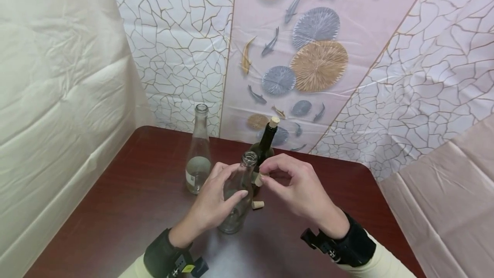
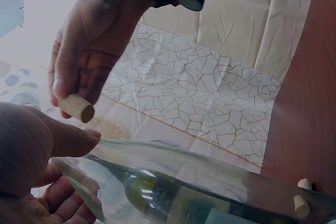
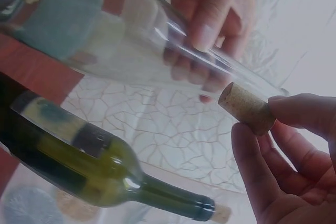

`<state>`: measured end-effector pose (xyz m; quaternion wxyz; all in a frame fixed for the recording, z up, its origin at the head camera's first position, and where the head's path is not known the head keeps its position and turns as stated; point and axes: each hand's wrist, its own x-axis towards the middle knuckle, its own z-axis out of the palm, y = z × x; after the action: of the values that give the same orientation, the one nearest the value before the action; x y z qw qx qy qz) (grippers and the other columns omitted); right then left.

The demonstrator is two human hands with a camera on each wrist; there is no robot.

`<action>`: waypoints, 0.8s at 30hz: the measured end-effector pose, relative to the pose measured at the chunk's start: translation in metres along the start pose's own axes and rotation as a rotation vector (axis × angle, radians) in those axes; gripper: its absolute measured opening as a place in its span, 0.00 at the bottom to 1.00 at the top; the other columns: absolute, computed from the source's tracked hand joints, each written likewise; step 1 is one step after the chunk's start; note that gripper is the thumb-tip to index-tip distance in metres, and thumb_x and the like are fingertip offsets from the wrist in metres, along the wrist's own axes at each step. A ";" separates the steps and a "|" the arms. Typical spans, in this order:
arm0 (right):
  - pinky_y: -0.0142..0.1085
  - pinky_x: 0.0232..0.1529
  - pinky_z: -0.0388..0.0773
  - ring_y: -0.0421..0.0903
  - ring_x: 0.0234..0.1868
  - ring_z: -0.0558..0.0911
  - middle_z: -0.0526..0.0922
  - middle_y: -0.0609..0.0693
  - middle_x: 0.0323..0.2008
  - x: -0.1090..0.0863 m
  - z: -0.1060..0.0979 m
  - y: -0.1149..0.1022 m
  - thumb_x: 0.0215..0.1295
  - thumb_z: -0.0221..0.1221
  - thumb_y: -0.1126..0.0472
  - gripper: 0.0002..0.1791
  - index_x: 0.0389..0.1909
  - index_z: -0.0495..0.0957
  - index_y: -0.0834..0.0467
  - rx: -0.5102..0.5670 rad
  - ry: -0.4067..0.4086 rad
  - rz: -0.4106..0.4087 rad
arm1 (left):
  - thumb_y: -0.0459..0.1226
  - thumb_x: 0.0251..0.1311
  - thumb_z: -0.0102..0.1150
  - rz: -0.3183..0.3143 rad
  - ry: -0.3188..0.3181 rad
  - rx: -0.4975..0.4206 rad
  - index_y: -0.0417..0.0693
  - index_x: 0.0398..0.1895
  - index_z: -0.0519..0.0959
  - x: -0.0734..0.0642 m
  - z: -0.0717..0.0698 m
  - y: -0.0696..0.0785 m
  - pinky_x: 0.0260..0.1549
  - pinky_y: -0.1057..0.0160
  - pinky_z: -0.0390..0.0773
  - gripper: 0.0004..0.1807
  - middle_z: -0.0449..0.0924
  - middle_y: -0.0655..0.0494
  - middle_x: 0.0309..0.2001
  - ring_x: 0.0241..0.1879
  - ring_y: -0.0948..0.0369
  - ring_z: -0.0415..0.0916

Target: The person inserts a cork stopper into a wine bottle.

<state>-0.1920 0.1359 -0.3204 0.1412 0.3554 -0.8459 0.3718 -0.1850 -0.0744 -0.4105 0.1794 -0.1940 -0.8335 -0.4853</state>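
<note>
My left hand [image 1: 216, 198] grips a clear glass bottle [image 1: 238, 213] around its upper body, fingers on one side and thumb on the other. The bottle stands on the table with its mouth uncovered. Between thumb and fingertips, my right hand [image 1: 299, 185] pinches a cork [image 3: 247, 108], held beside the bottle's neck. In the left wrist view that cork [image 2: 76, 108] points its flat end away from the fingers. Another cork [image 1: 257, 205] lies on the table just right of the clear bottle's base.
A dark green bottle [image 1: 266, 137] with a cork [image 1: 274, 121] in its mouth stands behind the gripped bottle, partly hidden. To the left stands a second clear bottle [image 1: 199, 162], labelled and uncorked. The dark red table [image 1: 135, 192] meets patterned cloth [image 1: 181, 55] at the back.
</note>
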 end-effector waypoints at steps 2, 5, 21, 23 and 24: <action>0.30 0.41 0.83 0.34 0.40 0.83 0.83 0.43 0.41 0.004 -0.003 -0.003 0.60 0.66 0.62 0.07 0.39 0.83 0.52 -0.002 0.007 -0.020 | 0.41 0.55 0.69 0.000 -0.002 0.000 0.58 0.62 0.74 0.000 0.000 0.000 0.46 0.57 0.77 0.29 0.69 0.62 0.48 0.47 0.66 0.69; 0.31 0.40 0.83 0.35 0.40 0.83 0.84 0.42 0.40 0.010 -0.008 -0.008 0.60 0.66 0.62 0.06 0.38 0.83 0.52 -0.023 0.012 -0.051 | 0.41 0.55 0.69 -0.004 -0.006 0.003 0.58 0.62 0.74 0.000 0.000 0.000 0.46 0.57 0.77 0.29 0.69 0.62 0.48 0.48 0.66 0.69; 0.33 0.41 0.82 0.35 0.41 0.82 0.85 0.42 0.40 0.031 -0.028 -0.027 0.59 0.67 0.64 0.07 0.38 0.83 0.53 -0.091 0.042 -0.147 | 0.40 0.54 0.70 0.022 0.003 -0.016 0.57 0.61 0.75 0.000 0.002 0.000 0.50 0.56 0.76 0.29 0.69 0.61 0.48 0.49 0.66 0.69; 0.33 0.41 0.82 0.35 0.41 0.82 0.85 0.43 0.40 0.034 -0.030 -0.029 0.59 0.67 0.64 0.07 0.38 0.83 0.53 -0.101 0.060 -0.158 | 0.41 0.54 0.69 0.025 0.004 -0.015 0.57 0.61 0.74 0.000 0.002 -0.001 0.50 0.55 0.76 0.29 0.70 0.61 0.48 0.49 0.66 0.69; 0.33 0.41 0.81 0.35 0.41 0.82 0.85 0.43 0.40 0.035 -0.031 -0.030 0.59 0.67 0.63 0.07 0.38 0.84 0.53 -0.108 0.067 -0.160 | 0.40 0.54 0.69 0.026 0.004 -0.016 0.57 0.61 0.74 0.000 0.002 -0.001 0.50 0.55 0.76 0.29 0.70 0.61 0.48 0.49 0.65 0.69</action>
<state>-0.1966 0.1268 -0.2660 0.2175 0.4010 -0.8285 0.3247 -0.1855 -0.0733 -0.4118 0.1857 -0.2053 -0.8265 -0.4901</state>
